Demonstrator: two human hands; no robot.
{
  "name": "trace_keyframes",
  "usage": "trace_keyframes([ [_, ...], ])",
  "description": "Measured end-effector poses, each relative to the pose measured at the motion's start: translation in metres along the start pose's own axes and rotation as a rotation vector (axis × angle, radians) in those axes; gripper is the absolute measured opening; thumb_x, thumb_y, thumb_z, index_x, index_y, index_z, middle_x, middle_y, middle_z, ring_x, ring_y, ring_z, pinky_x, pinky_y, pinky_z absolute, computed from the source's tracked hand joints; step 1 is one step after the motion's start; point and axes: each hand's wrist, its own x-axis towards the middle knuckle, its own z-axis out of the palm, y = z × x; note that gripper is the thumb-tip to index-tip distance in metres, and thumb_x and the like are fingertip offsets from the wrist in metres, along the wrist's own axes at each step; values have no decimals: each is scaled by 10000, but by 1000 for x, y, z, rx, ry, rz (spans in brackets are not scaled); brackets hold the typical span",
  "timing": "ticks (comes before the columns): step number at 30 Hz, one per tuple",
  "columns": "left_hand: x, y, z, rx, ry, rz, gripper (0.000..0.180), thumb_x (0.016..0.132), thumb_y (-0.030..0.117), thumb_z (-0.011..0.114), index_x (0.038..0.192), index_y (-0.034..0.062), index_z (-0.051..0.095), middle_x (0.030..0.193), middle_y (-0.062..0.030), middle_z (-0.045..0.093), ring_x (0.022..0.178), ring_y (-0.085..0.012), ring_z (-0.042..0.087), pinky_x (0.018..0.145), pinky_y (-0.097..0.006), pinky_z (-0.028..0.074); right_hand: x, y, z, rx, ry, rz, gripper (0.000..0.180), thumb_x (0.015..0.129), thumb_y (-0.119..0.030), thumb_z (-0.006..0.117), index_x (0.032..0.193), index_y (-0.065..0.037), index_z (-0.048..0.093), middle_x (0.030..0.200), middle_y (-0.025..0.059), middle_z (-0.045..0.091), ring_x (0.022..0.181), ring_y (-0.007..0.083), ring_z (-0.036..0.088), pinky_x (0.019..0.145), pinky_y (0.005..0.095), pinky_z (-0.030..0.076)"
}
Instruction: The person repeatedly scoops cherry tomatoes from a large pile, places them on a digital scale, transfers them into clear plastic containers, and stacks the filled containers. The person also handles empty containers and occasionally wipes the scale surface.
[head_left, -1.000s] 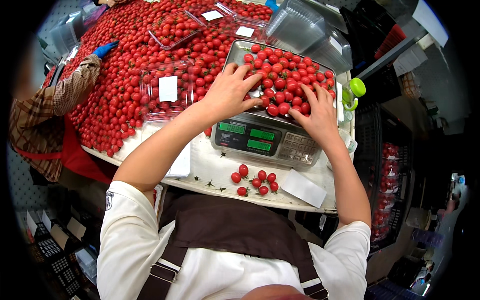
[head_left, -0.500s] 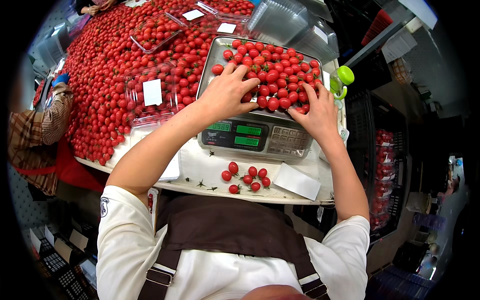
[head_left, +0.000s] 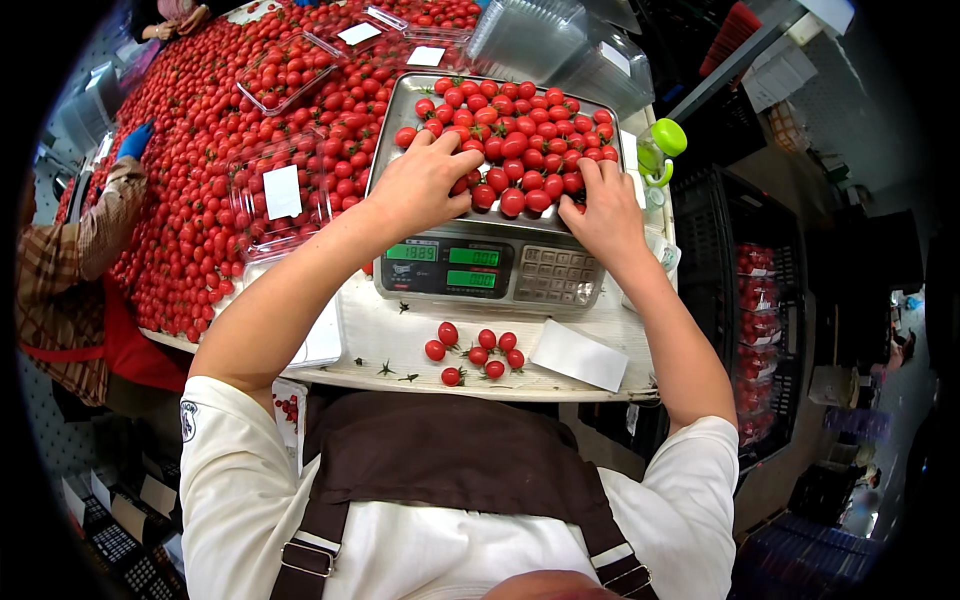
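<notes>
Red cherry tomatoes (head_left: 520, 145), some with green stems, cover most of the metal tray (head_left: 402, 100) on a digital scale (head_left: 470, 270) in front of me. My left hand (head_left: 425, 180) rests at the tray's left side, fingers apart and touching the tomatoes there. At the right side my right hand (head_left: 607, 205) has its fingers spread against the tomatoes by the rim; some fingertips are hidden among them. Neither hand grips a tomato that I can make out. Several loose tomatoes (head_left: 478, 355) lie on the white table before the scale, beside a white card (head_left: 578, 355).
A large heap of tomatoes (head_left: 200, 190) fills the table's left and back. Clear lidded boxes (head_left: 310, 195) stand on it, and stacked clear trays (head_left: 525, 40) behind the scale. A green-capped bottle (head_left: 658, 145) is at right. A person's blue-gloved hand (head_left: 135, 140) is at far left.
The whole view has shifted slightly, so the scene sits further left. My hands stay at both sides of the tomatoes on the tray, my left fingers drawn slightly closer together.
</notes>
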Motion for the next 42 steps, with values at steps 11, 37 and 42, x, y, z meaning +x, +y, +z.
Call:
trace_keyframes([
  [11, 1, 2, 1, -51, 91, 1, 359, 791, 153, 731, 1133, 100, 633, 1047, -119, 577, 1032, -367, 567, 892, -474, 499, 6, -9, 0, 104, 37, -53, 341, 791, -176, 737, 1124, -136, 675, 957, 160, 591, 902, 366, 603, 777, 459, 537],
  [37, -114, -38, -43, -2386, 250, -699, 468, 1009, 438, 486, 1327, 99, 545, 1194, -193, 623, 1084, -306, 637, 477, -246, 501, 40, -109, -20, 2282, -614, 765, 378, 989, -382, 581, 1196, -66, 595, 1043, 152, 655, 866, 227, 645, 524, 248, 479],
  [42, -182, -51, -59, -2076, 405, -870, 484, 1008, 453, 465, 1287, 73, 574, 1078, -132, 686, 1023, -285, 703, 509, -264, 508, 19, -220, 11, 2075, -930, 790, 389, 982, -411, 594, 1178, -75, 619, 993, 124, 700, 794, 179, 674, 497, 256, 485],
])
